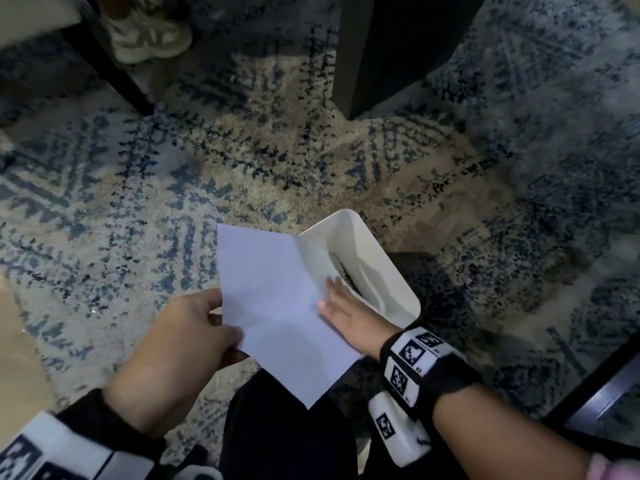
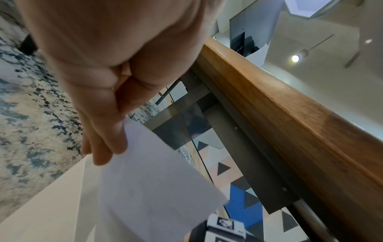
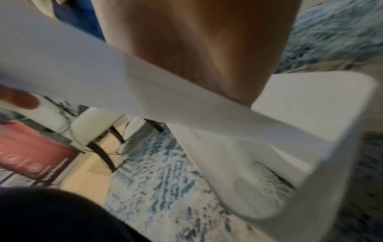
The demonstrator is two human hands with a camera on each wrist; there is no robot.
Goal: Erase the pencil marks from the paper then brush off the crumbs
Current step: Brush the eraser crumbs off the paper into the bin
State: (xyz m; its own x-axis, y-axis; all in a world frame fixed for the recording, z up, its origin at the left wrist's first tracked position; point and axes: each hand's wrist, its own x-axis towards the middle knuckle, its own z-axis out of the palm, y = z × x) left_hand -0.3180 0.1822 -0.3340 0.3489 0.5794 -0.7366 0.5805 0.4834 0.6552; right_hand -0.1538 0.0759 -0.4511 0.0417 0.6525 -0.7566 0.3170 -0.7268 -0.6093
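The white rectangular sheet of paper (image 1: 277,299) is held in the air above the patterned blue-and-beige carpet (image 1: 104,209), its long axis running from the far corner down toward the person's lap. The left hand (image 1: 187,341) pinches its left edge, thumb on top and fingers curled beneath. The right hand (image 1: 341,306) lies flat on the sheet's right edge, fingers straight and together, holding nothing. Just beyond and beneath those fingers (image 1: 334,284) stands the white plastic bin (image 1: 384,261), its open mouth tucked under the paper's right side. What matters for the brushing is that the bin lies directly ahead of the right hand, so a sweep off that edge would likely drop the crumbs inside. No pencil marks show clearly on the sheet.
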